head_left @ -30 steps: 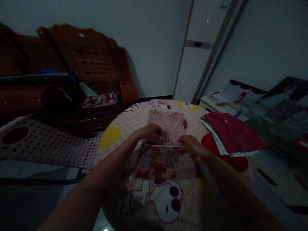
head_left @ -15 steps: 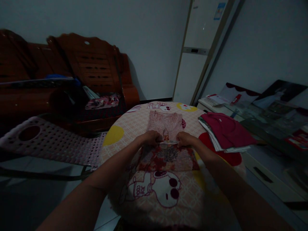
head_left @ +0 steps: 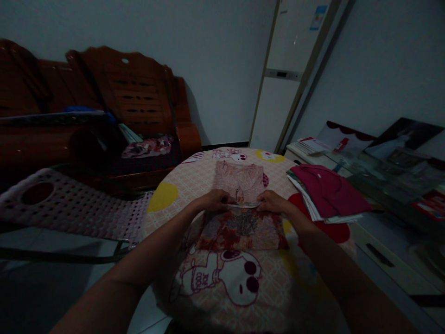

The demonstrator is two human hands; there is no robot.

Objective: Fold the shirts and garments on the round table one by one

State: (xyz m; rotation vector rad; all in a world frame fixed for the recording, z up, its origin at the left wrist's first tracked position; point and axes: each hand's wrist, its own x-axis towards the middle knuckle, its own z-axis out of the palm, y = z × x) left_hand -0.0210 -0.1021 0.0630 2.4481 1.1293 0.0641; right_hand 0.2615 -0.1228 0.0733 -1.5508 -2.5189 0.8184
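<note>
Fabric looks thin, light and soft, likely to crease: patterned garment (head_left: 239, 232) lies between far and near edges of the table (head_left: 196, 174), left hand (head_left: 216, 200) and right hand (head_left: 273, 202) pinching its pale band's 2 ends, good spots for holding limp cloth taut.

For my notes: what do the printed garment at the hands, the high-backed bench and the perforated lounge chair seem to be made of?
Garment: thin, soft fabric, matte; it lies flat and folds easily. Fibre unclear.
Bench: probably varnished wood, given the reddish-brown colour, carved openings and glossy highlights.
Lounge chair: woven strips, perhaps plastic, judging by the regular lattice of holes; too dim to be sure.
</note>
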